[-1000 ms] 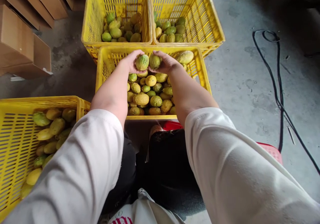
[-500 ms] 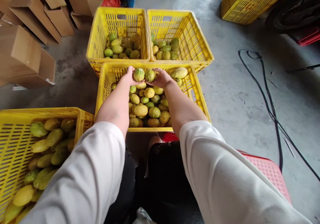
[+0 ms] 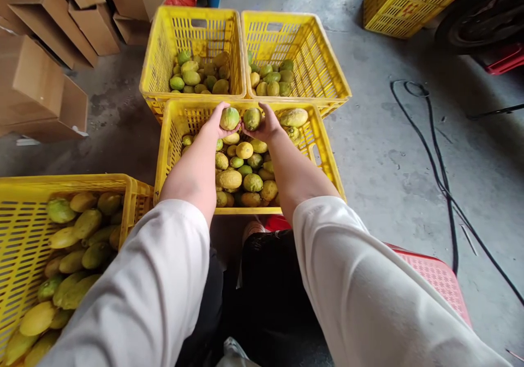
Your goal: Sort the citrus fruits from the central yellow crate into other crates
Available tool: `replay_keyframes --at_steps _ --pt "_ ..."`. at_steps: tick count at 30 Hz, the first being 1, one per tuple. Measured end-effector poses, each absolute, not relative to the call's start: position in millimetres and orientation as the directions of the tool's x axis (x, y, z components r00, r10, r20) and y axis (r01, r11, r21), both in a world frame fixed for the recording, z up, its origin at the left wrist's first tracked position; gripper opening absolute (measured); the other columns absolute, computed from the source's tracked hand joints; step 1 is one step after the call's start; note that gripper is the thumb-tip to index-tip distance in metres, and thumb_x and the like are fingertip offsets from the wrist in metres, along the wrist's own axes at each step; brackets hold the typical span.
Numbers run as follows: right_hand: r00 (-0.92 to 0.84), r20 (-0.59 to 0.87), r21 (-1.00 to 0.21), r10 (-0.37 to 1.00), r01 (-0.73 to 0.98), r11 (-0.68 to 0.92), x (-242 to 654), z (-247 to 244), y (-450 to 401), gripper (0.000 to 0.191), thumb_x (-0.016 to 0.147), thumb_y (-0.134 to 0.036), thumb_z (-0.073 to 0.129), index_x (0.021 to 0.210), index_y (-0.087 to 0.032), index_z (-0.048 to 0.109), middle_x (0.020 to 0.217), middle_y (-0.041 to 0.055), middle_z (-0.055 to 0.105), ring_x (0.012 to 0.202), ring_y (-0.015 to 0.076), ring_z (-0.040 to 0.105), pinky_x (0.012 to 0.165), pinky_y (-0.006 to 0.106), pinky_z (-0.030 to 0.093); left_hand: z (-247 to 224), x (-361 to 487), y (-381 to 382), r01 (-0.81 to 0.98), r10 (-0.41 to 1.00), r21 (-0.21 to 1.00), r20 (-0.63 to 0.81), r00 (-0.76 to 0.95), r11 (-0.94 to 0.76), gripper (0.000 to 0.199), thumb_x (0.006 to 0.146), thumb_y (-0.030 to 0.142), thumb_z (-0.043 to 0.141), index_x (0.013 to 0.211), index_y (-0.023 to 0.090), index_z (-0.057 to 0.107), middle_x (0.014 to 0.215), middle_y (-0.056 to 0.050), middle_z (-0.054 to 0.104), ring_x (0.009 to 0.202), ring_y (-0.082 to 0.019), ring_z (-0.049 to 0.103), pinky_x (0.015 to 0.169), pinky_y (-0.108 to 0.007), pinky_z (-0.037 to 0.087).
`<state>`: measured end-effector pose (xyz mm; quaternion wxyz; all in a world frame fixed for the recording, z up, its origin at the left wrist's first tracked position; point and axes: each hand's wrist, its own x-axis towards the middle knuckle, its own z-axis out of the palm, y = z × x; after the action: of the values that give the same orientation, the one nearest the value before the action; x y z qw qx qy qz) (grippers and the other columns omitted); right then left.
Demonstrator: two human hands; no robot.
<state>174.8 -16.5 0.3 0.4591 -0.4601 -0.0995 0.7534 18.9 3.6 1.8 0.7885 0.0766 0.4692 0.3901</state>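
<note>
Above the middle yellow crate (image 3: 164, 154), my left hand (image 3: 216, 125) is wrapped round a rounded green-and-yellow fruit (image 3: 230, 118). Close beside it, my right hand (image 3: 268, 125) grips a darker green, mottled fruit (image 3: 251, 119). The two fruits face me side by side with a small gap between them. Below my hands lie many loose oval fruits (image 3: 229, 179), yellow to green, some with blotchy skin. A longer pale-yellow fruit (image 3: 293, 118) rests at the crate's far right corner. My forearms cover parts of the pile.
Behind stand two more yellow crates (image 3: 192, 15) (image 3: 282, 16) with fruit inside. Another crate (image 3: 126, 203) at lower left holds longer fruits. Cardboard boxes (image 3: 36, 83) are piled at left. A red stool (image 3: 434, 279) and a black cable (image 3: 440, 170) are on the right.
Both hands have shifted slightly, the right one turning more upright around its fruit. Both held fruits have turned a little and moved slightly right and up.
</note>
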Motion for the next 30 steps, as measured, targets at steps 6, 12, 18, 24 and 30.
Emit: replay_keyframes --at_steps 6,12,18,24,30 --pt "-0.196 -0.523 -0.626 0.829 -0.572 -0.53 177.4 -1.5 -18.8 0.021 0.096 -0.039 0.049 0.103 -0.022 0.059 0.089 0.0069 0.069 0.088 0.0268 0.069 0.075 0.044 0.064 8.2 14.7 5.3 -0.58 0.717 0.504 -0.663 0.215 0.64 0.031 0.098 0.051 0.055 0.099 0.022 0.064 0.079 -0.005 0.064 0.095 -0.023 0.073 0.064 -0.027 0.058" --pt "-0.173 -0.521 -0.612 0.836 -0.608 -0.507 175.3 1.9 -18.8 0.014 0.101 -0.034 0.057 0.102 -0.02 0.061 0.08 0.0036 0.068 0.079 0.0189 0.066 0.066 0.028 0.063 9.0 10.4 1.2 -0.547 0.73 0.541 -0.652 0.208 0.639 0.029 0.095 0.051 0.051 0.088 0.024 0.059 0.076 -0.008 0.063 0.11 -0.03 0.069 0.077 -0.038 0.06" --pt "-0.125 -0.6 -0.596 0.79 -0.589 -0.546 177.4 5.7 -18.8 0.03 0.106 -0.049 0.05 0.099 -0.02 0.059 0.081 0.0042 0.066 0.081 0.0189 0.065 0.064 0.027 0.059 4.5 11.8 1.8 -0.528 0.65 0.451 -0.705 0.284 0.72 0.017 0.092 0.039 0.052 0.095 0.025 0.061 0.085 -0.009 0.071 0.107 -0.032 0.072 0.086 -0.048 0.063" --pt "-0.137 -0.557 -0.607 0.819 -0.606 -0.514 181.4 5.6 -19.0 0.035 0.107 -0.042 0.032 0.099 -0.02 0.059 0.084 0.0062 0.069 0.085 0.0221 0.064 0.067 0.034 0.057 8.6 12.1 -0.1 -0.455 0.692 0.534 -0.643 0.329 0.713 0.016 0.087 0.037 0.053 0.092 0.024 0.063 0.083 -0.009 0.072 0.114 -0.033 0.069 0.106 -0.053 0.054" --pt "-0.126 -0.593 -0.605 0.795 -0.582 -0.543 179.6 4.0 -18.2 0.027 0.106 -0.04 0.04 0.097 -0.021 0.057 0.08 0.004 0.066 0.083 0.0207 0.061 0.076 0.036 0.06 12.6 10.3 -3.4 -0.467 0.719 0.56 -0.624 0.307 0.685 0.017 0.085 0.033 0.054 0.094 0.026 0.067 0.076 -0.006 0.068 0.119 -0.034 0.066 0.112 -0.055 0.046"
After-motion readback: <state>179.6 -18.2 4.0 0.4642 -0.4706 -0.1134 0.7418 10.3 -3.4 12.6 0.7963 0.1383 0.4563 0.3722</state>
